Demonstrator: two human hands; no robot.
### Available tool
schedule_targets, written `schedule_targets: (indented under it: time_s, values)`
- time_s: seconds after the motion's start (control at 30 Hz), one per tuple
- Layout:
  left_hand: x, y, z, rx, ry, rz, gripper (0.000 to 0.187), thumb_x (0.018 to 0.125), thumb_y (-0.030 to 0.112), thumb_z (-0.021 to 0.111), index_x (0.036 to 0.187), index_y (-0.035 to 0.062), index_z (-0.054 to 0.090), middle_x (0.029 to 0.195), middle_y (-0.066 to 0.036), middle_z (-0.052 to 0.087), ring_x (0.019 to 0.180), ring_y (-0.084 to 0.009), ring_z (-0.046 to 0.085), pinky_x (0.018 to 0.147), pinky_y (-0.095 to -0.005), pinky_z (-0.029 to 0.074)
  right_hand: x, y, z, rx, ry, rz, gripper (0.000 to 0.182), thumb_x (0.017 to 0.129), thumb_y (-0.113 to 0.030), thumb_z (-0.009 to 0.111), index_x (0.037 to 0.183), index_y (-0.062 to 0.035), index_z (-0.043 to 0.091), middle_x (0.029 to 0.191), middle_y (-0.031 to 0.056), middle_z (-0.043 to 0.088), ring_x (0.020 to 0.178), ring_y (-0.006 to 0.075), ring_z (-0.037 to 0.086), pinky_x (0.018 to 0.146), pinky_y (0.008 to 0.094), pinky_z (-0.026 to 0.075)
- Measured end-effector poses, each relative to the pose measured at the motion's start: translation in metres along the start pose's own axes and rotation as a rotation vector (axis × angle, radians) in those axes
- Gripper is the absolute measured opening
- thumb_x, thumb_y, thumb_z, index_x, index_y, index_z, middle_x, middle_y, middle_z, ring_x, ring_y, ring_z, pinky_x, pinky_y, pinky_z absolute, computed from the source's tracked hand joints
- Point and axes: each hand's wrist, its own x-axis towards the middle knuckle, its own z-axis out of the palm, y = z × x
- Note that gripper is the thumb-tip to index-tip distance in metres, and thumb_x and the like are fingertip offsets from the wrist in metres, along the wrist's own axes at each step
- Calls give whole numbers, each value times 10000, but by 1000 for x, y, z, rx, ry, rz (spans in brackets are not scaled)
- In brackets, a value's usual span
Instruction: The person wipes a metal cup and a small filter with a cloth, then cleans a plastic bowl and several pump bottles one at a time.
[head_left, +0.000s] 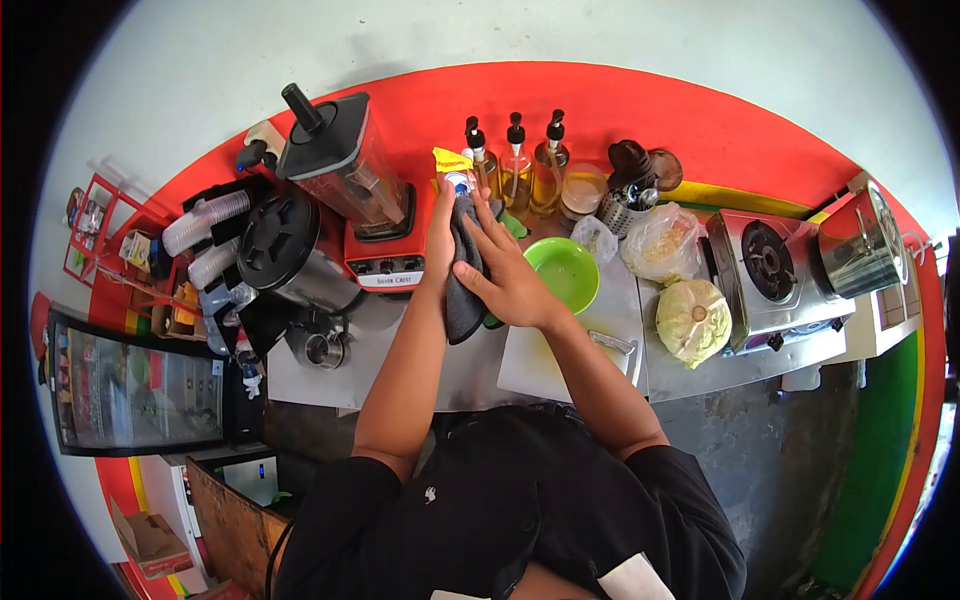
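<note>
A dark grey cloth (464,305) is pressed between my two palms above the counter and hangs down below them. My left hand (439,240) lies along the cloth's left side, fingers stretched forward. My right hand (508,275) presses from the right, its fingers lying across the cloth. Just beyond my fingertips is a yellow-topped packet or container (454,161), partly hidden by my hands. To the right of my right hand stands a green bowl (563,273). Under my right forearm a white cutting board (525,358) lies with a knife (612,343) on it.
Left stands a red blender (385,265) beside a black-lidded pot (280,245). Several pump bottles (516,170) line the wall, near a utensil holder (622,213). Farther right are a cabbage (693,322), a plastic bag (665,243), a gas stove (768,262) and a steel pot (862,243).
</note>
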Motion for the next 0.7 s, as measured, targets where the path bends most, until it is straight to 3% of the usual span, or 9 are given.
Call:
schedule_targets:
  time_s: [0.1,0.17,0.3,0.37,0.4,0.47,0.53,0.63,0.7]
  values:
    - [-2,5,-14,56,46,14,512,1023,553,612,1339,155,550,1163,-28,618,987,-151,618,827,-386,545,-12,2,6,-41,-66,-13,781,1038,-456,597,1617,-5,330,1731,260,137,1601,423,166,1266,554,194]
    - [-10,3,-14,45,113,43,524,1008,532,644,1363,158,553,1165,-13,619,996,-142,609,817,-360,533,-19,5,12,-55,-114,-20,777,1012,-402,659,1592,17,355,1715,276,175,1557,455,268,1250,540,259]
    - [-13,-5,-42,44,154,43,600,1025,466,657,1503,154,472,1194,15,578,1059,-109,568,931,-299,473,-34,6,32,-82,-98,7,771,967,-288,732,1569,32,372,1676,281,280,1470,483,401,1207,504,361]
    - [-28,-4,-30,192,176,193,710,1014,375,708,1592,139,371,1176,31,545,1062,-80,537,935,-278,462,-46,13,50,-170,17,30,714,918,-184,771,1516,35,449,1549,272,477,1331,469,540,1106,475,476]
    - [-31,-3,-34,199,145,227,856,977,245,769,1653,137,254,1186,33,513,1069,-72,513,891,-276,478,-51,17,57,-165,22,43,714,918,-184,771,1516,35,449,1549,272,477,1331,469,540,1106,475,476]
    - [-44,-4,-41,285,161,195,890,962,203,782,1659,140,233,1198,27,512,1075,-81,519,889,-284,485,-62,24,66,-236,98,32,633,884,-135,787,1438,37,534,1359,235,627,1178,432,625,988,476,536]
    - [-55,-1,-50,364,160,152,1049,894,92,836,1686,162,152,1187,14,516,1047,-108,528,917,-298,487,-71,26,74,-254,125,57,559,875,-134,791,1365,28,577,1273,213,652,1122,420,634,950,480,542]
    - [-68,-3,-71,424,163,42,1183,823,53,888,1699,153,99,1203,-2,506,1046,-123,525,943,-302,486,-80,31,83,-287,145,81,458,844,-123,812,1240,21,631,1144,194,668,1029,422,642,875,496,537]
    - [-80,-3,-89,391,120,-27,1294,756,25,925,1703,133,50,1305,-33,465,1080,-134,513,979,-317,480,-90,31,92,-297,134,99,432,822,-111,830,1188,22,642,1101,197,658,992,435,640,839,507,528]
